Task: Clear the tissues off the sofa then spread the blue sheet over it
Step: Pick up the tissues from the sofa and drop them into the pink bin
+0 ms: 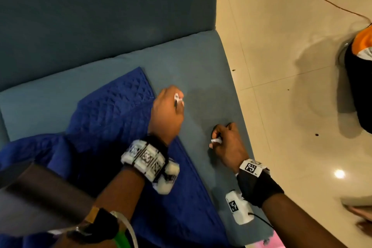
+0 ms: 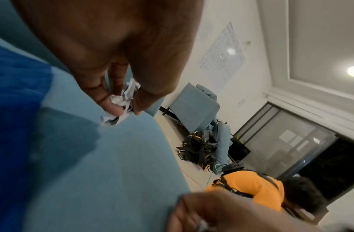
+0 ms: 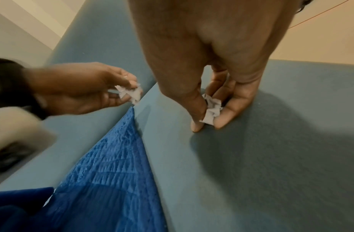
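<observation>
My left hand [image 1: 171,104] hovers over the teal sofa seat [image 1: 203,78] and pinches crumpled white tissue scraps [image 2: 122,100] between thumb and fingers. My right hand [image 1: 223,137] is nearer the seat's right edge, fingertips down on the cushion, pinching another small white tissue [image 3: 211,109]. The quilted blue sheet [image 1: 112,119] lies bunched on the seat's left part, under my left forearm; its corner [image 3: 130,113] reaches the backrest crease. The left hand's tissue [image 3: 130,92] also shows in the right wrist view.
The sofa backrest [image 1: 100,16] rises behind the seat. Cream tiled floor [image 1: 281,46] lies to the right with an orange cable [image 1: 326,2]. A person in an orange shirt [image 2: 249,188] crouches nearby. A black bag [image 2: 202,146] and another teal chair [image 2: 194,106] stand farther off.
</observation>
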